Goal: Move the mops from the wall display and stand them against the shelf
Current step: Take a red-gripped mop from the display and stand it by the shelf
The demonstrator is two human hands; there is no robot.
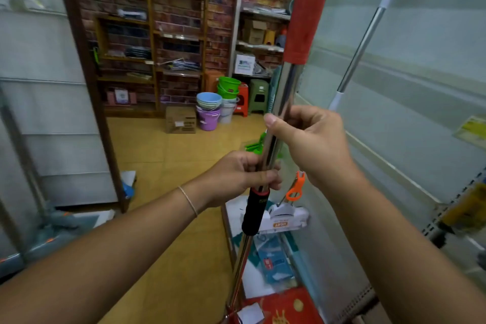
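Note:
I hold a mop [285,87] upright in front of me. It has a shiny steel pole, a red sleeve at the top and a black collar lower down. My left hand [236,176] grips the pole just above the black collar. My right hand [307,144] grips the pole higher up. A second mop [368,34], with a steel pole, white sections and an orange tip, leans against the plastic-covered shelf [410,66] on the right. Its white head with an orange clip [286,214] rests on the floor by the shelf base.
Stacked plastic buckets [210,110], a cardboard box [181,119] and plastic stools [259,96] stand on the tiled floor ahead, below wooden racks on a brick-pattern wall. A covered shelf unit [52,113] stands at the left. Packaged goods [276,263] lie on the floor at the right shelf's foot.

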